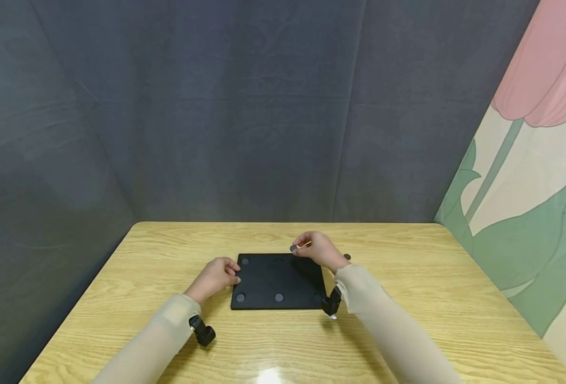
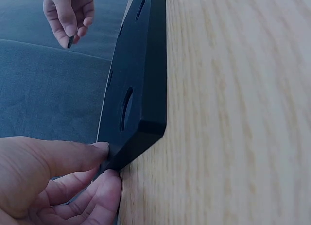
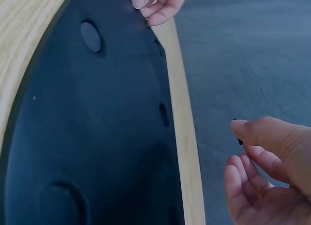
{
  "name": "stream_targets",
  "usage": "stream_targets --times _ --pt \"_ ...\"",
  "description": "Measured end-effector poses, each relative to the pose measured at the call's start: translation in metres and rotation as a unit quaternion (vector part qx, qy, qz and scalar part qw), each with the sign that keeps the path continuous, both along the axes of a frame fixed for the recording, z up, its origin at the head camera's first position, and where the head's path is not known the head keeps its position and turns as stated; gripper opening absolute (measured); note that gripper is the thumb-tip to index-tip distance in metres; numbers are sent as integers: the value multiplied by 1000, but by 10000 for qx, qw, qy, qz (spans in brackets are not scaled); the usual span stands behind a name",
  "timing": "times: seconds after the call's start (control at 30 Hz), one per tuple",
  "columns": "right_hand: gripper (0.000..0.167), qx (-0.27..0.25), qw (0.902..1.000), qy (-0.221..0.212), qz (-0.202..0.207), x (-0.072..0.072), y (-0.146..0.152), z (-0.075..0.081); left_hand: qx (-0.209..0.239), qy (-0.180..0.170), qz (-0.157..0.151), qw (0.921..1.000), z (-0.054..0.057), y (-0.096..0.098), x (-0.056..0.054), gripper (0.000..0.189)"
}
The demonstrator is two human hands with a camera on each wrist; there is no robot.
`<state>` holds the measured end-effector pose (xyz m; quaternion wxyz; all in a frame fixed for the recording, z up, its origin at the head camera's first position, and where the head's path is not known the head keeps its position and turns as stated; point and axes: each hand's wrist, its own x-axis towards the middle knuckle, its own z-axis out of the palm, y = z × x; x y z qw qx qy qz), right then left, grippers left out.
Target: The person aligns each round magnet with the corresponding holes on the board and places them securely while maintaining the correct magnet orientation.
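A flat black rectangular board (image 1: pixel 283 280) lies on the table, with round spots along its long sides. Some of these spots look greyer, as if filled by discs; others look like dark recesses. At the board's left edge my left hand (image 1: pixel 216 277) grips it, thumb (image 2: pixel 80 157) on the upper face and fingers along the side. Above the far edge, my right hand (image 1: pixel 317 249) pinches a small dark disc (image 1: pixel 293 248) between thumb and fingertips. That disc shows nearly edge-on in the right wrist view, apart from the board.
A second small dark disc (image 1: pixel 347 257) rests on the wooden table (image 1: pixel 407 288) beside the right wrist. Grey-blue cloth (image 1: pixel 239 117) hangs behind and to the left. A tulip-patterned panel (image 1: pixel 527 186) stands at the right. Both wrists wear black cameras.
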<state>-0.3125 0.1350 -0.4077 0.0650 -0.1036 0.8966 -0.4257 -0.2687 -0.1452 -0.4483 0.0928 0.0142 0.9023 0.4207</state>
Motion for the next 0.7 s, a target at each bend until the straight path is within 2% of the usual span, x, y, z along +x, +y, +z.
stream_targets --times 0.2,0.53,0.7 --pt "14 160 9997 135 102 -5 -7 -7 -48 10 24 10000 1 1 0 20" --pt "15 63 9991 326 272 -7 -21 -16 -96 -6 6 10000 1 1 0 20" --pt "14 60 9991 269 332 -7 -27 -21 -69 -8 -14 10000 1 1 0 20"
